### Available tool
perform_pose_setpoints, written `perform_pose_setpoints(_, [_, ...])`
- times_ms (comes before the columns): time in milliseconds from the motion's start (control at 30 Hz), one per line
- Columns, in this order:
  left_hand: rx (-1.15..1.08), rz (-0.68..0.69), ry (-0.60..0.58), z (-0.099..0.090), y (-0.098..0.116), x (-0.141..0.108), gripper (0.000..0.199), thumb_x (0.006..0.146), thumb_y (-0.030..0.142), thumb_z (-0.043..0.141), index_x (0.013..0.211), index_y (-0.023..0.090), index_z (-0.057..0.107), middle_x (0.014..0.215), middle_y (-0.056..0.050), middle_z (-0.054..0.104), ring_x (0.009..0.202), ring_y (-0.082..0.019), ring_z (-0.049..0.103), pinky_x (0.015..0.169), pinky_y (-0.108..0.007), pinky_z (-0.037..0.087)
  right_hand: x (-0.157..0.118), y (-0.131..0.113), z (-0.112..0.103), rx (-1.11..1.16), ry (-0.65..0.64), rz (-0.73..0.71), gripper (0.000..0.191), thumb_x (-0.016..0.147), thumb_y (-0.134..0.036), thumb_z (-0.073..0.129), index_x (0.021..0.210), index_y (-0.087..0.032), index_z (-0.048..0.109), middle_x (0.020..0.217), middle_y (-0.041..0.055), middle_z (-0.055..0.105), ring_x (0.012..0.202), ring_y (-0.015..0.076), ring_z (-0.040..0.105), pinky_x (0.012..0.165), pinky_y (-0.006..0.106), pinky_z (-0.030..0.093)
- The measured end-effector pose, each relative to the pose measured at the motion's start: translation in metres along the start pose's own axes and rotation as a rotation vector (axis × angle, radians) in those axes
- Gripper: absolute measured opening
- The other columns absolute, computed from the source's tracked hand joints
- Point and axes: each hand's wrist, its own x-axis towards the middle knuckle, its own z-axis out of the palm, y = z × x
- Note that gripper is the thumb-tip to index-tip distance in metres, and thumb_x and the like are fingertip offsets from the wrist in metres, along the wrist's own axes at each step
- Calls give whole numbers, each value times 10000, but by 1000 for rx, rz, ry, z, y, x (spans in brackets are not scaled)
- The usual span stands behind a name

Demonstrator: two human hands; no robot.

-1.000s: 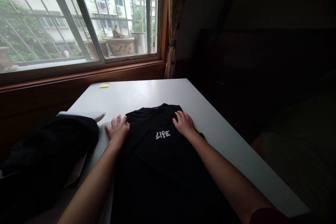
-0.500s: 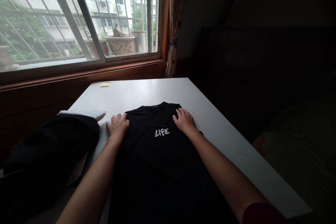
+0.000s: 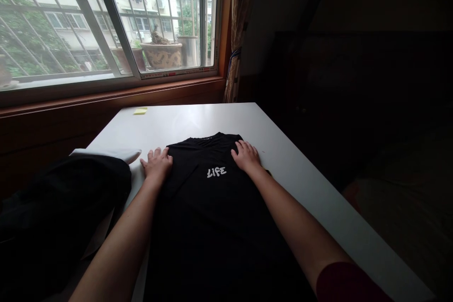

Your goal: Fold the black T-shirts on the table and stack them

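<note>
A black T-shirt with white lettering on its chest lies flat on the white table, collar toward the window. My left hand rests at its left shoulder edge, fingers spread, partly on the tabletop. At the opposite shoulder my right hand lies on the cloth with its fingers apart. Neither hand grips anything. The shirt's lower part runs out of view at the bottom, between my forearms.
A dark heap of cloth with a white piece beneath it lies at the left. Yellow sticky notes are near the far left corner. Beyond stand a barred window and a curtain.
The camera view has shifted slightly. Both hands remain at the shirt's shoulders, fingers still spread, and the shirt looks the same.
</note>
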Motion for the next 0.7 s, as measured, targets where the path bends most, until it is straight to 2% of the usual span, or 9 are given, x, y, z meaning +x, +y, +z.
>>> perform_pose_setpoints(367, [-3,3,-6,5,-4,27,495,987,338,320,1442,310,514,1519,-106,489,1408,-369,365,1092,-776,255,31,-9,10,12,-1,-7,577,1006,-487,375,1497,-203,479,1599,56,426,1461,281,343,1218,453,213])
perform_pose_setpoints(700, [-12,-28,-11,10,-4,45,493,987,350,322,1446,323,499,1535,-80,475,1414,-353,358,1122,-750,249,57,-11,18,23,-43,-17,595,1014,-507,347,1523,-215,441,1622,64,388,1483,282,308,1222,468,199])
